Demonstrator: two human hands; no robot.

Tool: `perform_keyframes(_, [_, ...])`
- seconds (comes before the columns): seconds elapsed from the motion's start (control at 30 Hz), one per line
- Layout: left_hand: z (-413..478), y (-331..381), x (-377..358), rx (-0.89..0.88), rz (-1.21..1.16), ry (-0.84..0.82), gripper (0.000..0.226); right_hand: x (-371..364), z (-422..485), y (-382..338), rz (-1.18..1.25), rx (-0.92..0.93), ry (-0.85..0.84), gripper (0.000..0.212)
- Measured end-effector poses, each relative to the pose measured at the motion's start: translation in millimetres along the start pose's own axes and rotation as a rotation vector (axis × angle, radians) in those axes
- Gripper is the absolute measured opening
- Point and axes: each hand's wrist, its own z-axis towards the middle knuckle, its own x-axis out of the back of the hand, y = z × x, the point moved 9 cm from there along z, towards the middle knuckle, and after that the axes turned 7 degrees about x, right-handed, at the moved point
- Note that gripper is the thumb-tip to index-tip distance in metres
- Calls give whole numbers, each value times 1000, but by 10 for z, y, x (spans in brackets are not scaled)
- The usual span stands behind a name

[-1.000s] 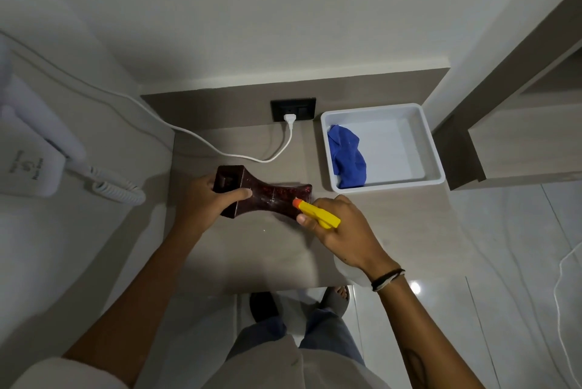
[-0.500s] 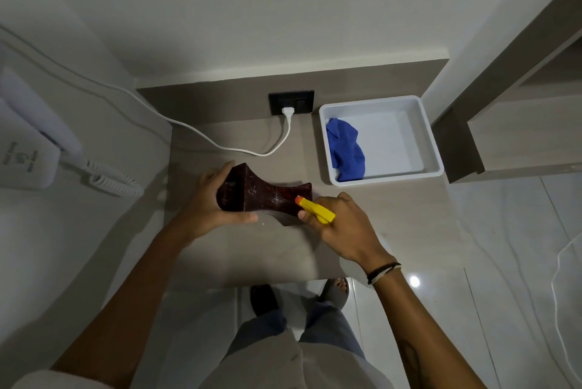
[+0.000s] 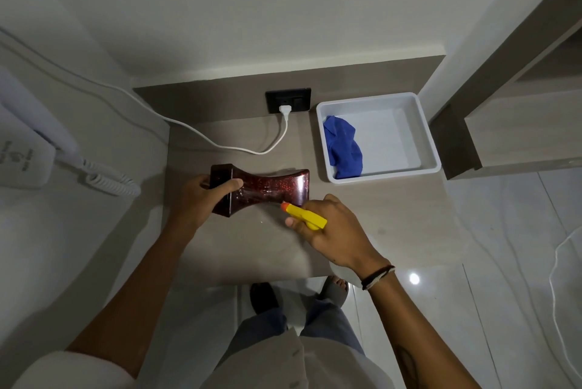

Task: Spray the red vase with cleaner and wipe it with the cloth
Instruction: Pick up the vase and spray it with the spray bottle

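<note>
The dark red vase (image 3: 271,188) lies tilted on its side over the small grey table (image 3: 393,215). My left hand (image 3: 201,199) grips its left end, thumb across the front face. My right hand (image 3: 330,231) holds a spray bottle (image 3: 304,215) with a yellow head and orange nozzle. The nozzle points up-left at the vase's lower right part, almost touching it. The bottle's white body shows only below my wrist. A blue cloth (image 3: 343,147) lies crumpled in the left half of a white tray (image 3: 425,133) at the table's back right.
A white cable (image 3: 239,147) runs from a black wall socket (image 3: 288,100) across the back of the table. A white wall phone with coiled cord (image 3: 110,184) hangs at the left. A wooden cabinet (image 3: 519,136) stands to the right. My feet show below the table's front edge.
My left hand has turned the vase, so a sparkly red face shows now. The spray nozzle has stayed close to the vase's right end.
</note>
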Motion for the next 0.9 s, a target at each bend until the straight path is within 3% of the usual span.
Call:
perform_keyframes(0.17, [-10,19,-5,-4,-37,-26,68,19,35,-23,-100,-10,9,39])
perform_keyframes(0.37, [8,25,-80,-52,-95,-124,88,95,16,82,-103,-74,40,37])
perform_keyframes(0.47, [-51,118,-152,-148,-30,-198,68,93,6,143,-92,-100,40,41])
perform_keyframes(0.5, [-69,120,-160,-151,15,-215,69,96,3,162,-75,-108,42,41])
perform_keyframes(0.63, [-69,159,-150,-279,151,-251,110,87,-11,182,1,-121,47,38])
perform_keyframes(0.73, [-100,243,-122,-375,147,-206,95,64,-9,144,38,-104,35,37])
perform_keyframes(0.8, [-103,257,-90,-352,175,-106,76,41,4,104,26,-88,20,40])
perform_keyframes(0.9, [-6,59,-43,-111,38,-60,74,4,37,16,7,-58,0,38])
